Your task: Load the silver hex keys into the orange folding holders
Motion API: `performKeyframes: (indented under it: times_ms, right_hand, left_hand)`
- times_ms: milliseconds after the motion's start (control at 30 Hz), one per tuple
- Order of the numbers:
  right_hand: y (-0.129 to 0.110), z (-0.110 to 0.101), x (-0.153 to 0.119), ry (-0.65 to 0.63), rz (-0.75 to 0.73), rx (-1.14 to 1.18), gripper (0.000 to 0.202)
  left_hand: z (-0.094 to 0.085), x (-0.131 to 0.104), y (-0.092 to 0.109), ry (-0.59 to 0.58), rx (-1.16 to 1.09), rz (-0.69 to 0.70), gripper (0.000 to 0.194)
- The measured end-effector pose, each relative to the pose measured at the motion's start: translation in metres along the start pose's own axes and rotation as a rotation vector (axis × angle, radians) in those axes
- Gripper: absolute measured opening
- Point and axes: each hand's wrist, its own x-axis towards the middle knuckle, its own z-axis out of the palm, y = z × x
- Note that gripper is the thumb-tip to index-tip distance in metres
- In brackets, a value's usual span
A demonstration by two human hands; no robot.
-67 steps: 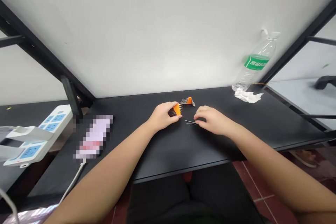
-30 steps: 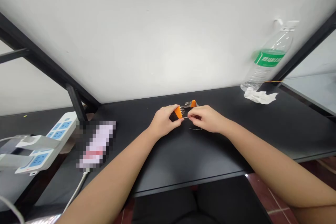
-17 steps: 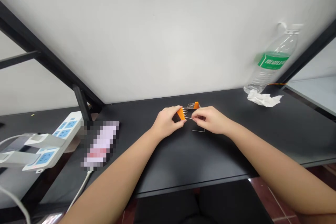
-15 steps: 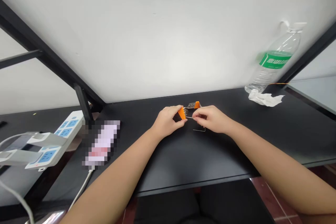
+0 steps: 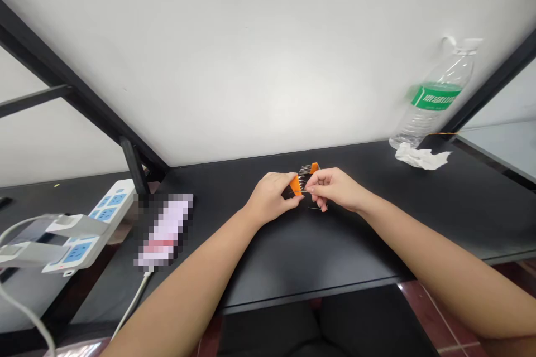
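Note:
My left hand [image 5: 271, 196] pinches an orange hex key holder [image 5: 295, 185] between thumb and fingers, with several curved metal ends showing on its right side. A thin hex key [image 5: 304, 191] is gripped in the fingertips of my right hand [image 5: 338, 189]; its tip is at the lower part of the holder, and I cannot tell how deep it sits. Just behind, a second orange holder [image 5: 315, 168] with several hex keys lies on the table. One loose L-shaped hex key [image 5: 315, 208] rests below my right fingers, partly covered by them.
On the black table [image 5: 268, 256], a plastic bottle [image 5: 438, 95] and a crumpled tissue [image 5: 422, 157] stand at the back right. To the left are a blurred-out phone [image 5: 165, 228] with a cable and a white power strip [image 5: 94, 223]. A white wall [image 5: 268, 67] rises behind.
The hex key in my right hand has come up against the held holder, where before its tip was at the holder's edge. The held holder has shifted slightly right and down.

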Motion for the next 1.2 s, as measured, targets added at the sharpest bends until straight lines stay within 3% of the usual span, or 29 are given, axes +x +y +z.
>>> performKeyframes:
  times_ms: [400,667,833,1000,1200]
  right_hand:
    - [-0.001,-0.006,-0.001,0.027,-0.011,0.03,0.018]
    - [-0.001,-0.006,0.001,0.028,0.097,0.21,0.025]
    - [0.008,-0.002,0.006,0.045,0.063,0.395,0.036]
    - [0.015,0.008,0.008,0.027,-0.01,0.461,0.035]
    - [0.013,0.017,0.007,0.021,0.012,0.472,0.041]
  left_hand:
    - [-0.001,-0.002,-0.002,0.051,-0.006,-0.066,0.045]
    - [0.0,-0.001,-0.001,0.083,0.03,0.013,0.045]
    - [0.004,-0.001,0.001,0.164,0.042,0.05,0.044]
    - [0.009,-0.001,0.004,0.289,0.029,0.073,0.045]
    - [0.007,0.002,0.013,0.337,0.058,0.096,0.042]
